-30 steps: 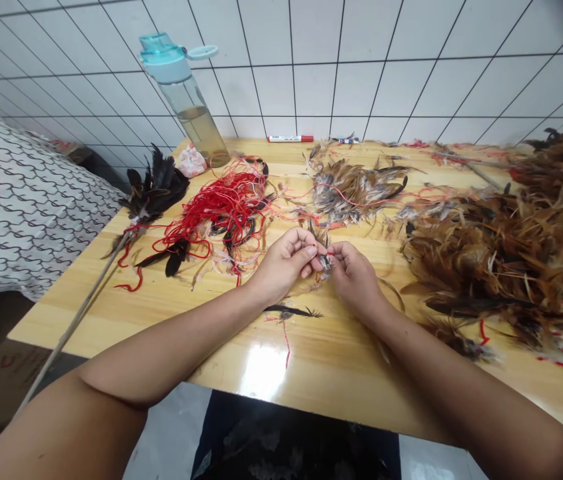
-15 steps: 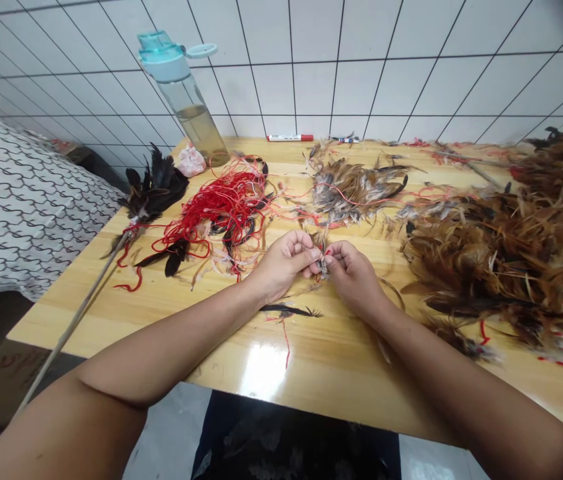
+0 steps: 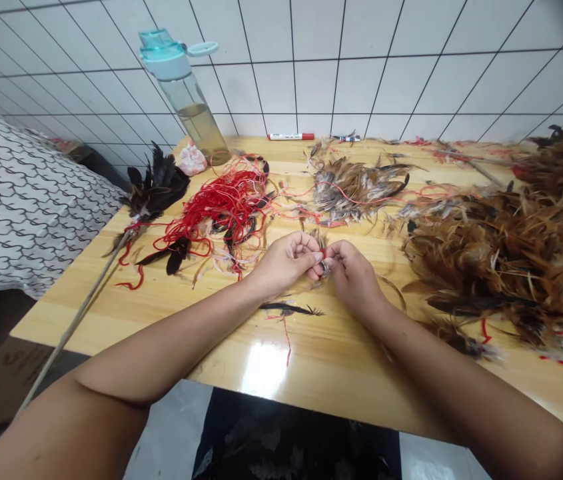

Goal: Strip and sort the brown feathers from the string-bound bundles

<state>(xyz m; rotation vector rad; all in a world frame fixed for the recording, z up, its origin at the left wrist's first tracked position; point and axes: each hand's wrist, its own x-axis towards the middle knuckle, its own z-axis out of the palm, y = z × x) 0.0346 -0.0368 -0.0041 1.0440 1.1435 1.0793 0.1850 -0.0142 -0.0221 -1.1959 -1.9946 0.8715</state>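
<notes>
Over the middle of the wooden table, my left hand pinches a small feather bundle, its brown tips poking up between the hands. My right hand is closed at the bundle's right side, with a bit of red at its fingertips; exactly what those fingers grip is too small to make out. Just below the hands lies a thin black feather with a short red thread. Behind them is a loose pile of brown and grey feathers.
Tangled red thread lies left of centre, beside black feathers on a stick. A water bottle and red marker stand and lie near the tiled wall. A big brown feather heap covers the right side.
Both hands stay nearly in place, with small finger shifts around the bundle. More red now shows between the fingertips.
</notes>
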